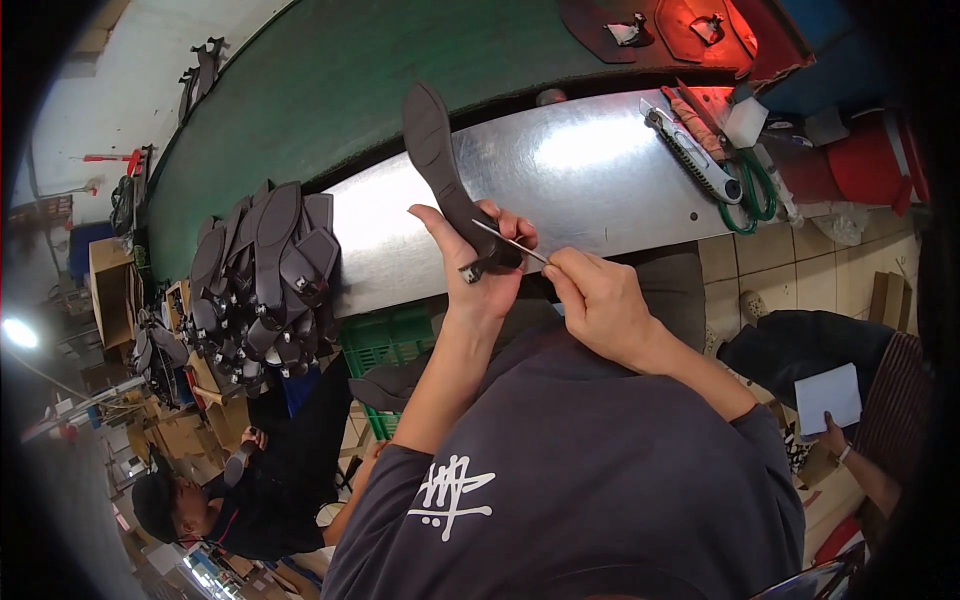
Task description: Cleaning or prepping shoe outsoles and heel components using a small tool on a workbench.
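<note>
We look down on our own two hands raised before a bright metal bench top; the left hand comes up from the lower middle and grasps a dark shoe sole at its heel end, fingers curled round the heel and thumb stretched up along the sole's near edge; the sole rises slantwise up and to the left, its rounded toe reaching over the green surface behind the bench.

The right hand sits just beside the left, its fingers pinched shut on a thin metal tool; the tool runs up and to the left from the fingertips, and its far end lies on the heel of the sole, between the left fingers; whether the tip enters the material we cannot tell.

On the left end of the bench a heap of dark soles lies stacked in overlapping layers, well apart from the hands; on the right end rest a utility knife with a pale handle and, just beside it, green-handled scissors; a red container stands farther right; two dark cut pieces lie on the far surface at the top.

Below the bench a green crate shows; a second person in dark clothes and cap sits lower left; at the right edge another person's hand is beside a white sheet.
</note>
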The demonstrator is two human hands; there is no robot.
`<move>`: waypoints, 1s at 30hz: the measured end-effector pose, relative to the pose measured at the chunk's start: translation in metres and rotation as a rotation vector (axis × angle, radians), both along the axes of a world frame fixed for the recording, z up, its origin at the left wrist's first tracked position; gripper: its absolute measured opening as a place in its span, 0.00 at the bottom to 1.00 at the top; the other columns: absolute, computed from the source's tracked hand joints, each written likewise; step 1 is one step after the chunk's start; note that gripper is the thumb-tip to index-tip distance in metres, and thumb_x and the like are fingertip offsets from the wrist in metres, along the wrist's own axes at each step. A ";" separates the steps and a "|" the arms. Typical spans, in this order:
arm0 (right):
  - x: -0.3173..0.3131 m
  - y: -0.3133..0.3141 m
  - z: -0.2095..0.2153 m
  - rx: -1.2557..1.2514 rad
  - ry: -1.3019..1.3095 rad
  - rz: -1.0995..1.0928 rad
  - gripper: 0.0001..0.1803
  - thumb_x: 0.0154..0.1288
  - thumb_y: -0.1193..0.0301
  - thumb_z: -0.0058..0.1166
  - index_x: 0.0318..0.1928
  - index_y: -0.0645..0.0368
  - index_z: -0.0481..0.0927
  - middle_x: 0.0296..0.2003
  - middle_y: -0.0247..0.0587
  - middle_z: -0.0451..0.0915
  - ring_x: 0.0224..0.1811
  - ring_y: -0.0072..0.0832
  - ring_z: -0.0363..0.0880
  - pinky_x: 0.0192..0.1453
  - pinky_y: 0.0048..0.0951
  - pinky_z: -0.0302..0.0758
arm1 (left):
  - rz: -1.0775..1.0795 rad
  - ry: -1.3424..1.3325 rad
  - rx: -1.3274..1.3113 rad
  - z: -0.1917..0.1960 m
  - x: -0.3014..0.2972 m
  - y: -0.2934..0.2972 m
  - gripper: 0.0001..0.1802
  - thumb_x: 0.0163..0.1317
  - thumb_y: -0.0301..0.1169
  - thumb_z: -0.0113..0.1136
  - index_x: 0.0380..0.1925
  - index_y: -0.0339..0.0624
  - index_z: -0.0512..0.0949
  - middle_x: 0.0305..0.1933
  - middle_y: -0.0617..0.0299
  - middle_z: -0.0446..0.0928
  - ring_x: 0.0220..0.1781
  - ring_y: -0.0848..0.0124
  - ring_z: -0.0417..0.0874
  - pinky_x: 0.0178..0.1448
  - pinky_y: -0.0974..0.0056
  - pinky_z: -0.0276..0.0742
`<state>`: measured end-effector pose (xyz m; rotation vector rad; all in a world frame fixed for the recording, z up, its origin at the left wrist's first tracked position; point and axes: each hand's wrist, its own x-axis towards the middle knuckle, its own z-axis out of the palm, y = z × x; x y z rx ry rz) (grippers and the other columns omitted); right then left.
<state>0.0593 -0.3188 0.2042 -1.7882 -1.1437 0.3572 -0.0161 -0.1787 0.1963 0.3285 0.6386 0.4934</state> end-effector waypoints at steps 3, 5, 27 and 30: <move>-0.003 0.001 0.000 0.007 0.038 0.021 0.02 0.63 0.78 0.53 0.33 0.63 0.74 0.24 0.49 0.75 0.25 0.46 0.76 0.29 0.37 0.70 | -0.048 -0.013 0.050 0.000 0.001 -0.003 0.41 0.57 0.75 0.34 0.30 0.45 0.74 0.20 0.62 0.71 0.24 0.65 0.76 0.31 0.64 0.72; -0.006 0.001 0.000 -0.028 0.115 0.061 0.02 0.63 0.78 0.53 0.33 0.64 0.74 0.24 0.50 0.75 0.25 0.45 0.76 0.29 0.37 0.71 | -0.063 0.073 0.090 -0.003 0.002 -0.003 0.41 0.59 0.73 0.34 0.32 0.42 0.73 0.20 0.61 0.71 0.19 0.65 0.74 0.27 0.65 0.72; 0.010 0.021 0.015 0.173 0.333 0.103 0.29 0.53 0.76 0.65 0.58 0.57 0.76 0.28 0.34 0.71 0.23 0.19 0.68 0.28 0.21 0.69 | -0.237 0.167 0.314 -0.009 -0.005 -0.011 0.29 0.73 0.52 0.37 0.49 0.35 0.74 0.29 0.59 0.78 0.27 0.69 0.79 0.32 0.64 0.77; 0.010 0.025 0.013 0.209 0.327 0.101 0.25 0.53 0.77 0.65 0.54 0.58 0.79 0.27 0.35 0.72 0.23 0.20 0.69 0.30 0.21 0.72 | -0.186 0.146 0.350 -0.008 -0.004 -0.015 0.26 0.73 0.48 0.41 0.49 0.33 0.74 0.35 0.57 0.79 0.35 0.69 0.81 0.40 0.63 0.79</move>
